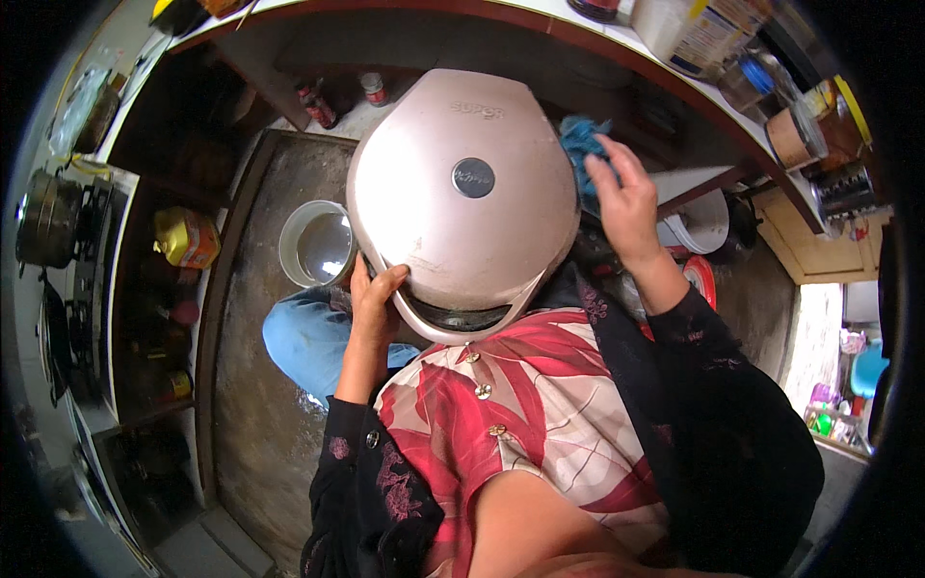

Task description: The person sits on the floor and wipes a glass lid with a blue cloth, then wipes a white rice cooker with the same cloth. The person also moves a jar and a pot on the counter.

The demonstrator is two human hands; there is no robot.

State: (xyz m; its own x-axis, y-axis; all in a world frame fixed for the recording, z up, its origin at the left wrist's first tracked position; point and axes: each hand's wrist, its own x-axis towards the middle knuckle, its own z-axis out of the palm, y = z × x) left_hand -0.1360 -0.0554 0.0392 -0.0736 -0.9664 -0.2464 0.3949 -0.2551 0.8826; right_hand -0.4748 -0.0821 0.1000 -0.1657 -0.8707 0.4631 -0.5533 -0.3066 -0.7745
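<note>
A pinkish, rounded Supor electric cooking appliance stands before my chest, its dark handle opening towards me. My left hand grips its lower left edge, thumb on top. At its right side my right hand holds a crumpled blue cloth between thumb and fingers, close to the rim. The appliance's underside is hidden.
A white bucket with water stands on the floor left of the appliance. Shelves hold a yellow oil jug and a small red-labelled jar. A dark pot sits at far left. Another white bucket is at right.
</note>
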